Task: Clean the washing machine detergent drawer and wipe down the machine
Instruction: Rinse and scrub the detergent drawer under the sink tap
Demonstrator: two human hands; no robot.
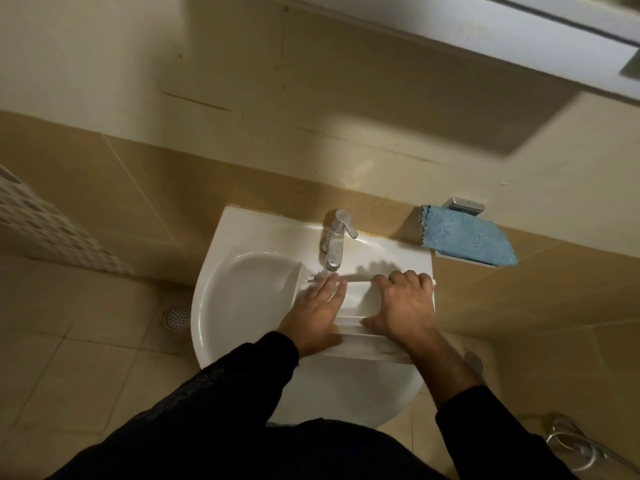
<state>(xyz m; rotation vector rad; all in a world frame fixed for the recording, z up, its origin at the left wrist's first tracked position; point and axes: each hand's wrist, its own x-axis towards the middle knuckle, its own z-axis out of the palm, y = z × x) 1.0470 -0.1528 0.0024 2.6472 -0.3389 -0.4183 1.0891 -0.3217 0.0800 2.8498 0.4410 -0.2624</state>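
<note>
Black long sleeves (242,393) fill the picture at 6 o'clock, reaching up to a white ceramic wall basin (221,292) at centre. Beige floor tiles (86,358) surround it, with a round metal floor drain (176,317) at 9 o'clock of the basin and a coiled silver hose (571,445) at 5 o'clock. Tan wall tiles (173,174) rise behind, with a chrome lever tap (337,237) at the basin's 12 o'clock. At 2 o'clock a blue microfibre cloth (467,237) lies on a small wall shelf (464,261).

Across the basin sits the white plastic detergent drawer (356,306), under the tap spout. The left hand (318,306) lies flat on it, fingers straight and together. The right hand (405,303) grips the drawer, fingers curled over its far edge, thumb on its near side.
</note>
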